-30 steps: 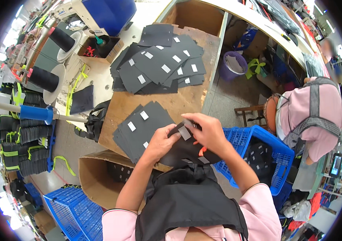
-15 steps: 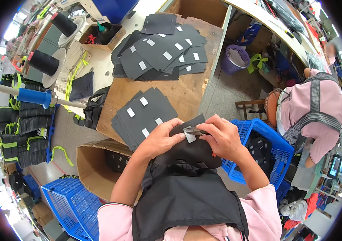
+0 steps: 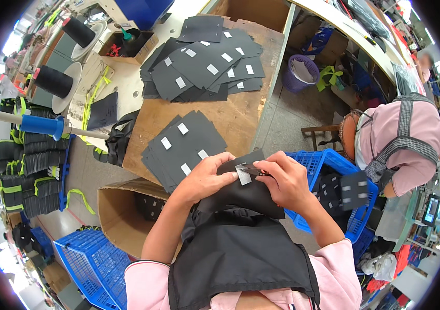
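Over my lap, my left hand [image 3: 210, 178] pinches a black fabric panel [image 3: 230, 195] between thumb and fingers. A pale rectangular patch [image 3: 243, 174] sits on the panel beside my left thumb. My right hand [image 3: 286, 178] grips small thread snips [image 3: 253, 169], largely hidden by the fingers. Their metal blades point left and lie at the upper edge of the patch. Just beyond my left hand, a stack of black panels with white patches [image 3: 189, 139] rests on the wooden board [image 3: 235, 116].
A larger pile of patched black panels [image 3: 204, 64] covers the board's far end. On the left stand a cardboard box [image 3: 114, 206] and a blue crate [image 3: 88, 263]. To my right, a co-worker [image 3: 403, 134] bends beside another blue crate [image 3: 302, 222] holding black panels.
The co-worker's arm has swung toward the right-hand crate, where a black panel now shows over its far side. My hands hold nearly the same pose; the whole view has shifted slightly.
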Tool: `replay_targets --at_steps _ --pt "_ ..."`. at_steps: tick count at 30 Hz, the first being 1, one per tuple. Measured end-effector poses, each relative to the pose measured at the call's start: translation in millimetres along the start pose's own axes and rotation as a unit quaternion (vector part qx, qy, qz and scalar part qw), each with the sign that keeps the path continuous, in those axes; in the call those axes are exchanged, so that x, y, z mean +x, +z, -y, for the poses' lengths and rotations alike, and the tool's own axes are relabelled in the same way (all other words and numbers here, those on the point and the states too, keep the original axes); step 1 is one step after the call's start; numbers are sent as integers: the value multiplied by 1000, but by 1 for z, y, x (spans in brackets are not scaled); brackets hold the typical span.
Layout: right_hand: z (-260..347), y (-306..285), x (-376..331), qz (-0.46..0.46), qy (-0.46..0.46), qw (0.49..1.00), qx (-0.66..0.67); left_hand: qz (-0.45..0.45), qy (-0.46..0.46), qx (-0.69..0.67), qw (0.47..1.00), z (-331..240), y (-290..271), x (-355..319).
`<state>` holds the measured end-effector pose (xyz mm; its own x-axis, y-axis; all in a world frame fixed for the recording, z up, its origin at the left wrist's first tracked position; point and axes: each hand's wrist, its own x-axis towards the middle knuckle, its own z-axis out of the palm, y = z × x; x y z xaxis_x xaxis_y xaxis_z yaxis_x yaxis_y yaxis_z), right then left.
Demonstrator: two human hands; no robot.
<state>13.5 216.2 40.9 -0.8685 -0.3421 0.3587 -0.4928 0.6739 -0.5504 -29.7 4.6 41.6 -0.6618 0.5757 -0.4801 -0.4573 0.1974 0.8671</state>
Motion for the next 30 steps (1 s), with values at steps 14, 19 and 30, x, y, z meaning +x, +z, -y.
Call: replay_targets --at_steps 14,19,30 --pt "-3 7 -7 -57 20 998 -33 -23 53 88 994 3 3 4" --pt "-6 5 -8 -12 21 1000 7 -43 29 66 996 3 4 5" --pt "-8 6 -24 -88 97 991 -11 -2 -12 76 997 10 5 18"
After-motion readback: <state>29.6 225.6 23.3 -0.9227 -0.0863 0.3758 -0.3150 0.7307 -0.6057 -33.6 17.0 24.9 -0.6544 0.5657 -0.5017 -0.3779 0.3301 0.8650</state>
